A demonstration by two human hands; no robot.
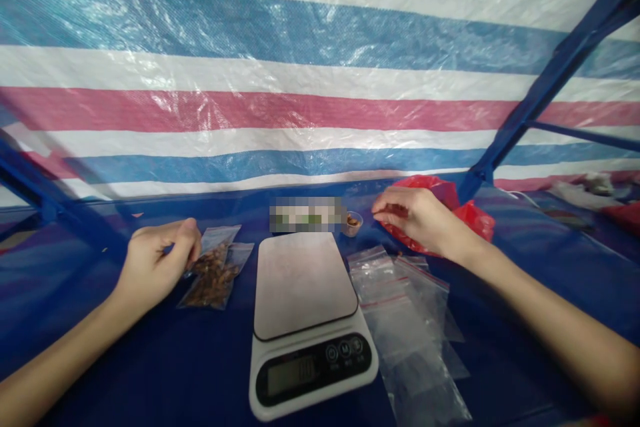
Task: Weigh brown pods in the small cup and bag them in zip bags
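My left hand [163, 255] is closed in a loose curl at the left, beside two small clear zip bags [213, 280] filled with brown pieces. Its fingertips are turned under, so whether they grip anything is hidden. Over a red plastic bag [473, 221] at the right, my right hand [417, 215] has its thumb and fingers drawn close together; I cannot make out anything between them. A white kitchen scale [305, 287] lies between my hands with a bare plate and a display that seems to read zero. Clear zip bags [410, 327], apparently unfilled, overlap to its right.
Behind the scale stand a small clear cup [353, 224] with brown pieces and a blurred-out pale packet [305, 215]. The blue tabletop [145, 367] ends at a striped plastic sheet [260, 110]. Blue metal posts [545, 80] rise at both sides.
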